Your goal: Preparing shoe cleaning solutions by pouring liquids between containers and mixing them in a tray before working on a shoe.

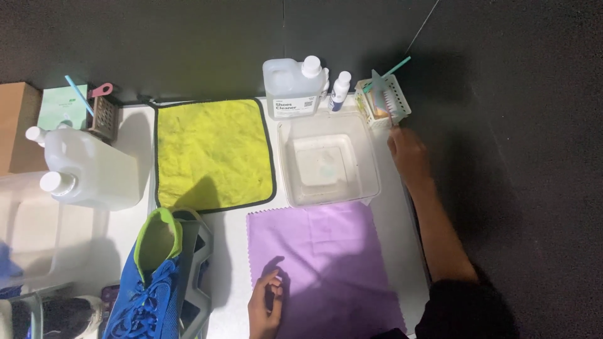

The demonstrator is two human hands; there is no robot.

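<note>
Both hands apart: right hand (407, 152) at brush basket (384, 100), left hand (265, 304) on purple cloth (326, 270)

A shoe-cleaning workstation: cleaner jug (291, 88), cloths (213, 154), rinsing tub (328, 161), blue sneaker (151, 282).

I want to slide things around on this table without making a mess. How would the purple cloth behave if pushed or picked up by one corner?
The purple cloth lies flat with faint fold creases, so it is probably thin and floppy and would drape limply if lifted. Pushed from one edge, it would likely bunch up rather than slide whole. The left hand rests at its edge, which may pin that side.
</note>
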